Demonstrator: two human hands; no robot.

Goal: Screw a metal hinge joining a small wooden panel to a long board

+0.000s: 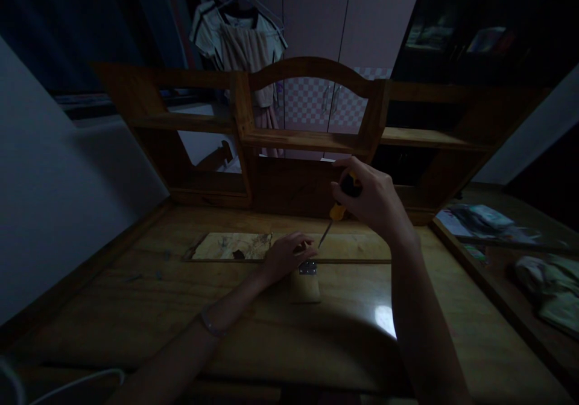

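Note:
In the head view, my right hand (371, 198) is wrapped round the yellow and black handle of a screwdriver (338, 212). The shaft slants down to the left, its tip by my left fingertips. My left hand (289, 255) rests on a long, narrow wooden board (237, 247), finger and thumb drawn together at the tip; what they pinch, if anything, is too small to make out. Just below them a metal hinge (308, 267) lies at the joint between the long board and a short wooden piece (305, 290). The long board's left end is rough and stained.
The boards lie on a wooden desk (190, 326) with a shelf unit (312, 142) along its back. Small dark bits (158, 275) lie at the left. Papers (486, 221) and cloth (552, 284) are beyond the right edge. A white cable (81, 381) runs at the lower left.

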